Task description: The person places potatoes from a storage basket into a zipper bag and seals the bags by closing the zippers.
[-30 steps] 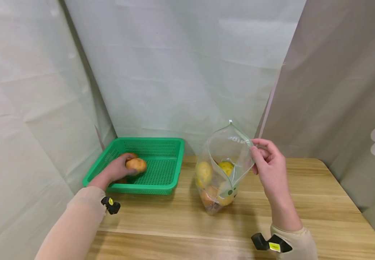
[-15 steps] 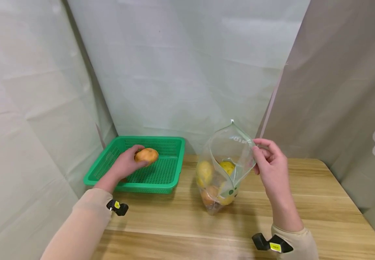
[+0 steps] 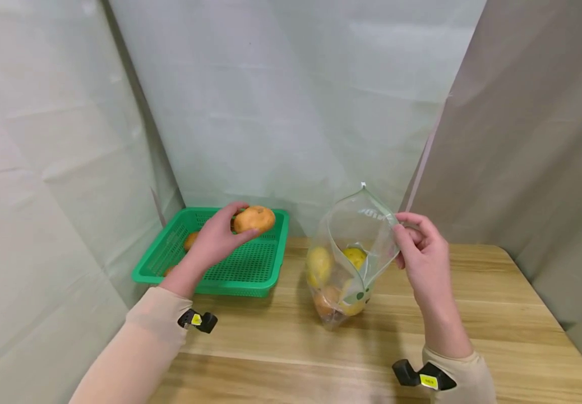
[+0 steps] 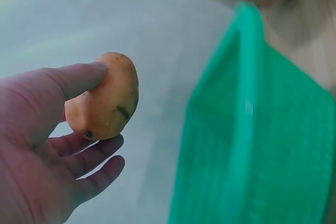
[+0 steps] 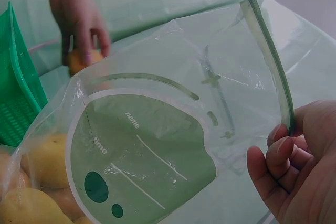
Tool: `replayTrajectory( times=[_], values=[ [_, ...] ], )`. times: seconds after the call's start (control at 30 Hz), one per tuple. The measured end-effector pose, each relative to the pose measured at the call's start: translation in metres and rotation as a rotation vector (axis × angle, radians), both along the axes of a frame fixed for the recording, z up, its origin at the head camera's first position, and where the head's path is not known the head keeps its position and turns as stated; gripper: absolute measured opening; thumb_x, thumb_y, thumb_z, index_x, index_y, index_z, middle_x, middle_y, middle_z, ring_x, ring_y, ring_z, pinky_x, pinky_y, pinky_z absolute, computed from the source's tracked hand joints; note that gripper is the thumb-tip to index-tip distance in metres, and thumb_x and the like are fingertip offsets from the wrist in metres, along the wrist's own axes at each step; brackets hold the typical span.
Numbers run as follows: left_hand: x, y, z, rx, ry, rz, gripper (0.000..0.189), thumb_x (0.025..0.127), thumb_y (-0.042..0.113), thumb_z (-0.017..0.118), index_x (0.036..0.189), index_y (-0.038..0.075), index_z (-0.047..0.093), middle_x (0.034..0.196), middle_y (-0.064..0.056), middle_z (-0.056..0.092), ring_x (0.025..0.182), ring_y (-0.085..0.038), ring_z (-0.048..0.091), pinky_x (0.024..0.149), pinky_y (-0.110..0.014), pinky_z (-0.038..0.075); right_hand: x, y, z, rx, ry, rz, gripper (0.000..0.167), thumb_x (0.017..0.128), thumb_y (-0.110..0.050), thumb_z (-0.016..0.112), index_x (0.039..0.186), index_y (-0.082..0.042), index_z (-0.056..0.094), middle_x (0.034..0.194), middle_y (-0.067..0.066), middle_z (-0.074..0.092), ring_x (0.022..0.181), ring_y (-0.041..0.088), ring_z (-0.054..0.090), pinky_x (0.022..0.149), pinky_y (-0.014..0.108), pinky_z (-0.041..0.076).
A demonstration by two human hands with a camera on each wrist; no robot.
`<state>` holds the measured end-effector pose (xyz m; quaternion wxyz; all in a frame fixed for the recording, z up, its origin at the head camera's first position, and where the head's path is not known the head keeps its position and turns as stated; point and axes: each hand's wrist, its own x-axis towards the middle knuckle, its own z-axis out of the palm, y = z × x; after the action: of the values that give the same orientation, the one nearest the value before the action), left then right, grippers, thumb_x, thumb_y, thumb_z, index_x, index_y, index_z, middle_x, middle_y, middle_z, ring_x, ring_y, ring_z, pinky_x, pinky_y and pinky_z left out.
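My left hand (image 3: 217, 237) holds a potato (image 3: 254, 219) between thumb and fingers, raised over the green basket (image 3: 283, 247). In the left wrist view the potato (image 4: 107, 98) shows a dark scar and a small pit. My right hand (image 3: 424, 258) pinches the rim of a clear zip bag (image 3: 372, 224), whose mouth gapes upward. Inside the bag sit several yellow and brownish potatoes (image 3: 319, 266), seen through the plastic. The right wrist view shows the bag's green label (image 5: 147, 145) with "name" and "time" on it.
More potatoes (image 3: 190, 241) lie at the left side of the basket, partly hidden behind my left arm. The wooden table (image 3: 250, 348) carries basket and bag. Pale curtains (image 3: 291, 112) hang close behind and at the left.
My left hand has lifted the potato up from the basket floor and carried it right, toward the bag. The right hand keeps its pinch on the bag's rim.
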<state>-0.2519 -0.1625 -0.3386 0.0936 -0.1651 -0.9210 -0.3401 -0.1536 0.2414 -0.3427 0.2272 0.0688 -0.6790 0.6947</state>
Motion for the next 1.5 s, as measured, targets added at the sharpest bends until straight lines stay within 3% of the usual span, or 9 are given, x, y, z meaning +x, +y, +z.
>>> replayTrajectory(
  times=[0.27,0.63,0.83,1.07,1.5],
  values=[
    [0.019,0.038,0.034,0.089,0.032,-0.051,0.068,0.101,0.037,0.085,0.154,0.011,0.051,0.148,-0.008,0.061,0.116,-0.031,0.065,0.094,-0.049,0.058,0.0,0.0,0.0,-0.005,0.004,-0.01,0.021,0.111,-0.011,0.067,0.131,-0.005,0.07,0.071,0.004,0.058,0.055,0.017,0.048,0.05,0.024,0.043],
    [0.045,0.089,0.078,0.151,0.185,-0.167,0.063,0.099,0.03,0.088,0.149,0.011,0.054,0.143,-0.005,0.065,0.112,-0.025,0.068,0.097,-0.043,0.058,-0.001,0.0,0.0,-0.001,-0.007,-0.002,0.022,0.111,-0.012,0.067,0.131,-0.005,0.07,0.071,0.004,0.058,0.055,0.016,0.048,0.05,0.023,0.042],
    [0.057,0.113,0.095,0.162,0.266,-0.26,0.06,0.097,0.024,0.09,0.146,0.008,0.058,0.139,-0.004,0.068,0.112,-0.021,0.066,0.098,-0.038,0.057,0.0,0.0,0.0,-0.012,-0.016,0.0,0.022,0.111,-0.011,0.068,0.131,-0.004,0.07,0.071,0.004,0.059,0.055,0.017,0.048,0.05,0.024,0.042],
    [0.064,0.133,0.1,0.096,0.329,-0.316,0.062,0.095,0.025,0.092,0.146,0.007,0.062,0.138,-0.005,0.068,0.115,-0.02,0.064,0.097,-0.036,0.056,0.0,0.0,0.0,-0.006,-0.017,-0.001,0.022,0.111,-0.012,0.067,0.131,-0.004,0.07,0.071,0.004,0.058,0.056,0.016,0.048,0.05,0.024,0.043],
    [0.066,0.146,0.089,-0.004,0.305,-0.353,0.061,0.096,0.029,0.091,0.148,0.012,0.065,0.144,-0.005,0.067,0.126,-0.021,0.064,0.101,-0.042,0.056,0.0,0.0,0.0,-0.003,-0.02,-0.007,0.022,0.111,-0.011,0.067,0.131,-0.004,0.07,0.071,0.004,0.059,0.056,0.016,0.048,0.05,0.023,0.043]
  ],
)
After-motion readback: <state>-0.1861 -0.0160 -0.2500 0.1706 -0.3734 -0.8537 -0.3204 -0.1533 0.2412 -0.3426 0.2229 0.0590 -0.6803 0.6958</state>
